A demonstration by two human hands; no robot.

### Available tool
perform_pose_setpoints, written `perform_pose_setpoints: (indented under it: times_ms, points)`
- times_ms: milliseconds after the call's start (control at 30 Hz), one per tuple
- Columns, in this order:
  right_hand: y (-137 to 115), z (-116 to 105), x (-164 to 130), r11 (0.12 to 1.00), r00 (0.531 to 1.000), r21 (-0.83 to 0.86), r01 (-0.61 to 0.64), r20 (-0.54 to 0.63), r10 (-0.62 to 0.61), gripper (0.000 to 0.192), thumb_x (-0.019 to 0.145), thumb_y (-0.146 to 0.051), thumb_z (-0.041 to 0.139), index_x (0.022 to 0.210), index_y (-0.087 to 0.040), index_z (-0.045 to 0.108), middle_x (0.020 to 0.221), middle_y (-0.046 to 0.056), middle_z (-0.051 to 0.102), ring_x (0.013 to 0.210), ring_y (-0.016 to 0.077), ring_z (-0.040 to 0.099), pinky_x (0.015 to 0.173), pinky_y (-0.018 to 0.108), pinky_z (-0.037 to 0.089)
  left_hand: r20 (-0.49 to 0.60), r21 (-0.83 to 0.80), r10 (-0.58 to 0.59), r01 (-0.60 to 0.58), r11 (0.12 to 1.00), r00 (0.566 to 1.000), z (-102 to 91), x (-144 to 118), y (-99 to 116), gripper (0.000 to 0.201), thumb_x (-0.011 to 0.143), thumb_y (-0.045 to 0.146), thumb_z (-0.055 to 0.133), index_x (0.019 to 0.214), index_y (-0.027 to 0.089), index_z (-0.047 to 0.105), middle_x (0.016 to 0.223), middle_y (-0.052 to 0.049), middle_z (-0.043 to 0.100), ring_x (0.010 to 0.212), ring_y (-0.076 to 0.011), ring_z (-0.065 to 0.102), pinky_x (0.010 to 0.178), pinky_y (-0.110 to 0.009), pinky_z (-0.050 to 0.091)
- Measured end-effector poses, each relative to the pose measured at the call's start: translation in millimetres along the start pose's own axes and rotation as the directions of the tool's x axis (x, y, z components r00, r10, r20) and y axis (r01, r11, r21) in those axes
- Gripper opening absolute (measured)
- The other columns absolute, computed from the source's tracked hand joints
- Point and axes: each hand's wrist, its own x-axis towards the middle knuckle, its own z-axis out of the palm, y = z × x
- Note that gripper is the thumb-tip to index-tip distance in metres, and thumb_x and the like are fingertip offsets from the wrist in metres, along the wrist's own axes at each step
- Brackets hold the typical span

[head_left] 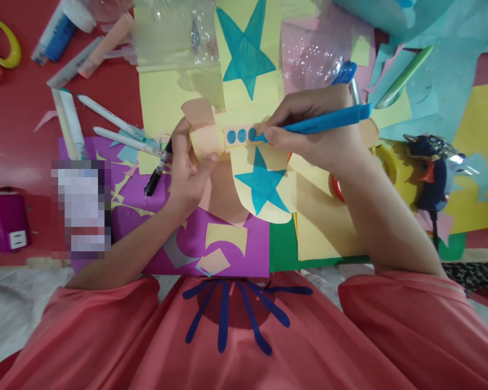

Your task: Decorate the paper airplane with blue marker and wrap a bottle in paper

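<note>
My right hand (pixel 309 130) grips a blue marker (pixel 329 120) with its tip on a peach paper band (pixel 239 135) that bears three blue dots. The band crosses a yellow paper shape (pixel 250 162) painted with two blue stars, one above and one below the band. My left hand (pixel 189 170) pinches the peach paper piece (pixel 203 130) at the band's left end and holds it steady. A black pen (pixel 158 173) lies under my left hand's fingers; I cannot tell whether the hand holds it.
Coloured paper sheets and scraps cover the red table (pixel 16 119): purple (pixel 223 252), green (pixel 282 246), yellow, light blue. White pens (pixel 114 122) lie at left, yellow scissors (pixel 4 46) far left, a glue gun (pixel 431 168) at right, plastic bags at top.
</note>
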Motion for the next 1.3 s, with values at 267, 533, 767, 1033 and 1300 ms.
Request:
perform_pose_setpoints:
  times_ms: [267, 533, 767, 1033, 1300]
  points:
    - [-0.6, 1.4, -0.7, 0.997, 0.995, 0.063, 0.044, -0.093, -0.038, 0.021, 0.073, -0.032, 0.072, 0.058, -0.025, 0.059, 0.062, 0.002, 0.067, 0.057, 0.0157, 0.055, 0.053, 0.031, 0.043, 0.028, -0.019, 0.021, -0.020, 1.000, 0.999, -4.6, -0.9, -4.5, 0.058, 0.085, 0.038, 0.070, 0.136, 0.042, 0.043, 0.139, 0.000, 0.051, 0.132, -0.0286, 0.047, 0.114, -0.049, 0.041]
    - [-5.7, -5.7, 1.8, 0.985, 0.991, 0.168, 0.050, -0.130, -0.028, 0.015, 0.065, -0.016, 0.067, 0.055, -0.024, 0.059, 0.054, -0.001, 0.060, 0.049, 0.0122, 0.052, 0.046, 0.028, 0.036, 0.023, -0.037, 0.004, -0.004, 0.999, 1.000, -2.7, -1.6, -4.6, 0.059, 0.085, 0.043, 0.070, 0.136, 0.043, 0.042, 0.140, 0.000, 0.051, 0.134, -0.0300, 0.046, 0.114, -0.051, 0.040]
    - [-2.3, -5.2, 4.3, 0.985, 0.992, 0.171, 0.021, -0.123, 0.000, 0.017, 0.063, -0.018, 0.068, 0.052, -0.024, 0.057, 0.052, -0.001, 0.060, 0.048, 0.0112, 0.051, 0.045, 0.027, 0.034, 0.054, -0.043, 0.030, -0.027, 0.999, 0.998, -2.4, 0.3, 0.0, 0.056, 0.087, 0.041, 0.068, 0.137, 0.042, 0.041, 0.141, 0.002, 0.050, 0.133, -0.0282, 0.046, 0.113, -0.047, 0.041]
    - [0.4, -4.6, 2.2, 0.988, 0.994, 0.155, 0.016, -0.106, 0.000, 0.018, 0.064, -0.019, 0.071, 0.054, -0.024, 0.057, 0.055, 0.000, 0.060, 0.052, 0.0124, 0.050, 0.048, 0.029, 0.034, 0.024, -0.045, 0.015, -0.014, 0.999, 1.000, -1.0, 0.9, 0.1, 0.058, 0.084, 0.045, 0.070, 0.135, 0.043, 0.044, 0.139, 0.000, 0.052, 0.132, -0.0301, 0.048, 0.113, -0.051, 0.041]
    - [-1.9, -8.8, 3.0, 0.991, 0.996, 0.103, 0.088, -0.015, -0.087, 0.019, 0.069, -0.016, 0.068, 0.054, -0.021, 0.058, 0.054, -0.003, 0.058, 0.049, 0.0075, 0.044, 0.046, 0.026, 0.032, 0.023, -0.010, 0.002, -0.002, 1.000, 1.000, -2.4, 0.0, -1.7, 0.061, 0.083, 0.048, 0.071, 0.137, 0.043, 0.042, 0.140, -0.001, 0.051, 0.135, -0.0280, 0.049, 0.114, -0.050, 0.041]
